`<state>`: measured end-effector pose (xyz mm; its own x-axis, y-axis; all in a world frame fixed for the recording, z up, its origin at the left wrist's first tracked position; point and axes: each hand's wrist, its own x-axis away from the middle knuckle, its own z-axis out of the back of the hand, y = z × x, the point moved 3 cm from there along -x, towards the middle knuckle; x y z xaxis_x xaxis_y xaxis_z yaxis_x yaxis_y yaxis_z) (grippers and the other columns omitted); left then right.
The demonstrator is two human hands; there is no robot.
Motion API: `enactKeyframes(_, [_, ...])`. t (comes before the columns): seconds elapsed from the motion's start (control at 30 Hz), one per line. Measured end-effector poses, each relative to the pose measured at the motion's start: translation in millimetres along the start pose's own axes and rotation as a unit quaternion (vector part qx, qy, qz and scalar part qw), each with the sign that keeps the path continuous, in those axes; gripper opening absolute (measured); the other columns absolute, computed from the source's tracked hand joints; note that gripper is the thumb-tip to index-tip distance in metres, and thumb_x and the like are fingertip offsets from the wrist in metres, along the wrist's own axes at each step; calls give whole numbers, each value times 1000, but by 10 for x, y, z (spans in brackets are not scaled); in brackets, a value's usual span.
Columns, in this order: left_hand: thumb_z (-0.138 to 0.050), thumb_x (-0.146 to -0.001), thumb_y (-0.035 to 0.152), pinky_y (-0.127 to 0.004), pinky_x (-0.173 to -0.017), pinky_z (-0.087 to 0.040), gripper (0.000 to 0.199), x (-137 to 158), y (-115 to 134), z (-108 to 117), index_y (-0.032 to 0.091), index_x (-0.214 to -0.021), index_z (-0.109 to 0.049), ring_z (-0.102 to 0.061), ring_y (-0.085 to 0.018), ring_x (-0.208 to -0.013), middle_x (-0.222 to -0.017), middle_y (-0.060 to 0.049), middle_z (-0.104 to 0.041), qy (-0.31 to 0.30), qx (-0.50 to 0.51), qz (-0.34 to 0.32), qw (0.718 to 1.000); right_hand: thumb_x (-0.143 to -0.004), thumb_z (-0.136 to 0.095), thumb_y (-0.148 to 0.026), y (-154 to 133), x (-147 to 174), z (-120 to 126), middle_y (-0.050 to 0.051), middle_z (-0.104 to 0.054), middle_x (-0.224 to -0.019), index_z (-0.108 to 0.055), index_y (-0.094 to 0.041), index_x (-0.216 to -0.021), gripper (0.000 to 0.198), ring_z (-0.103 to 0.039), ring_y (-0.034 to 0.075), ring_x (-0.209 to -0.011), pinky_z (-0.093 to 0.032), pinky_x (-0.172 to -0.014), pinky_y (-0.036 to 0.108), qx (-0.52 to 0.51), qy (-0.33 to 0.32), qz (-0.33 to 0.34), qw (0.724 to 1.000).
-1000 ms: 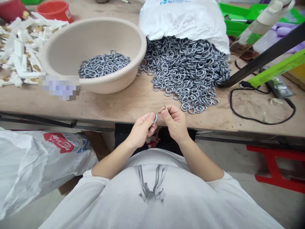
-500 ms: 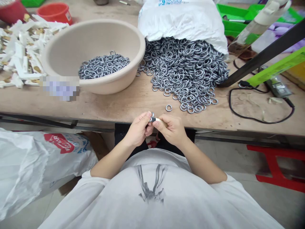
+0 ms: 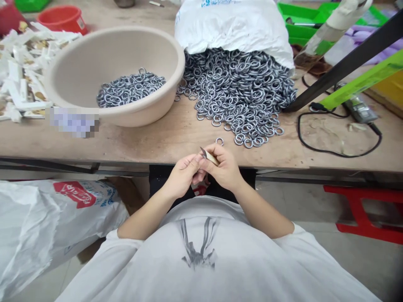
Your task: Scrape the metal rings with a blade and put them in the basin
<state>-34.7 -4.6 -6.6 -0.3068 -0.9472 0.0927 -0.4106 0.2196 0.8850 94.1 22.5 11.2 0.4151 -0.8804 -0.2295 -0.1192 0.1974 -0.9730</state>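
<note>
In front of my body, just off the bench edge, my two hands meet. My right hand is closed around a small knife with a pale handle; its short dark blade points up and left. My left hand is closed, thumb and fingertips pinched together against the right fingers. The grey ring seen in it a moment before is hidden by the fingers now. A single grey ring lies on the bench just beyond my right hand. Behind it spreads a big heap of grey rings.
A beige basin with many grey rings stands left of the heap. A white sack lies open behind the heap. White offcuts pile at far left. A dark bar slants at right near a black cable.
The knife blade has turned from lying across toward my left fingers to pointing up. The ring between my left fingers has gone out of sight. The whole view has shifted slightly.
</note>
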Motion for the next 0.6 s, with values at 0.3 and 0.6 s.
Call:
enactKeyframes(0.3, [-70,-87,50,-18,-45,-32,41,25,25,72,9,-89,-64,-45,-5,-45,-72,-7,-67,26,14,28,999,-90,-77,-29,23,-108,554,6,-62,-99,-74,-19,-100,14,-60,26,-88,-37,-68,34,573,123,-49,809])
enactKeyframes(0.6, [-78,-74,44,-18,-39,-31,41,-23,70,74,12,-85,-55,-48,-7,-48,-73,-3,-63,57,90,66,992,-102,-68,-26,36,-133,478,9,-60,-112,-68,-16,-107,11,-61,29,-87,-26,-58,36,682,61,-123,718])
